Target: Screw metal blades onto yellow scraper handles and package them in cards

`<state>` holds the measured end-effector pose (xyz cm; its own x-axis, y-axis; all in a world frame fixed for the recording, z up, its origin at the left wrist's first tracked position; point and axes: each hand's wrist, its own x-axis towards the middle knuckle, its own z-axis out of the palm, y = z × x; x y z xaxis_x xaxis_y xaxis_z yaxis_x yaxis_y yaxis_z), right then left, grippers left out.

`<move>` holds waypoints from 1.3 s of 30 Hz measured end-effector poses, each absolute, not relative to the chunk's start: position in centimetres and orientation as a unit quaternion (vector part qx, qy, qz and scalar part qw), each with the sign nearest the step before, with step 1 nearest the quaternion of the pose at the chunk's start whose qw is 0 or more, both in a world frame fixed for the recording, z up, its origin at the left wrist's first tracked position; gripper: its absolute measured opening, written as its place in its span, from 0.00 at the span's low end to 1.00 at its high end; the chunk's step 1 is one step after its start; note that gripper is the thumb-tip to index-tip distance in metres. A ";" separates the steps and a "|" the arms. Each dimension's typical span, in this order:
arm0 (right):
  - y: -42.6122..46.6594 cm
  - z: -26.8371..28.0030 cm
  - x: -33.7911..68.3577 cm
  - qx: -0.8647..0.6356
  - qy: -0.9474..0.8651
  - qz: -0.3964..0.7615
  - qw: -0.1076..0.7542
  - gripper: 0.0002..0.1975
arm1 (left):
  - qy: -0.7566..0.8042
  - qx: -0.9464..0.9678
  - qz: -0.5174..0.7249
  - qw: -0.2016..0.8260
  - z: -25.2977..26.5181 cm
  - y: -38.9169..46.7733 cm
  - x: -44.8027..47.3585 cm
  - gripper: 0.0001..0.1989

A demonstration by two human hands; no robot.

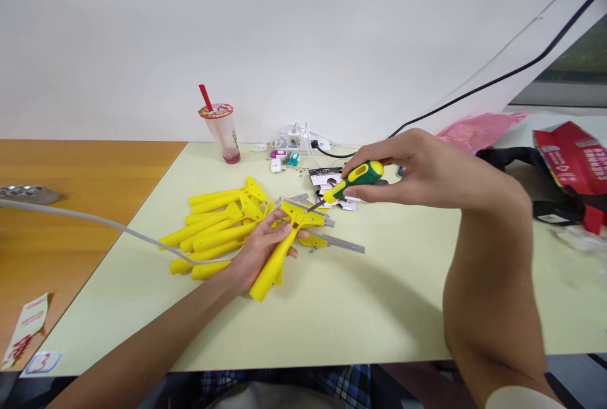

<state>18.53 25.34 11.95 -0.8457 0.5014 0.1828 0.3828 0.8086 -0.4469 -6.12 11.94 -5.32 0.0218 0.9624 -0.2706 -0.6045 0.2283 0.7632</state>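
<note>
Left hand (258, 250) grips the yellow scraper (275, 265) near its head. Right hand (422, 172) arches above, wrist bent — fingers pinching the screwdriver (355, 179), its tip angled down.

We cannot tell whether the tip of the green-and-yellow screwdriver (365, 173) sits in a screw; it is too small. The yellow plastic scraper (272, 265) hides part of our left hand (260, 248), and some fingers of our right hand (417, 169) are out of sight. At 9 o'clock, a grey metal object (31, 195) is cut by the edge; at 3 o'clock, so is a red printed package (576, 159). We cannot read the white-and-red paper strip (28, 327) at 8 o'clock.
</note>
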 end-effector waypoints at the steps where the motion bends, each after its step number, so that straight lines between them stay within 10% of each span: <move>1: 25.2 11.9 18.2 -0.234 -0.939 0.202 0.149 0.19 | 0.392 0.235 0.572 0.681 -5.4 11.9 -6.0 0.23; 39: 24.8 10.8 15.8 -0.222 -0.950 0.183 0.125 0.14 | 0.386 0.225 0.553 0.703 -5.6 11.6 -5.8 0.20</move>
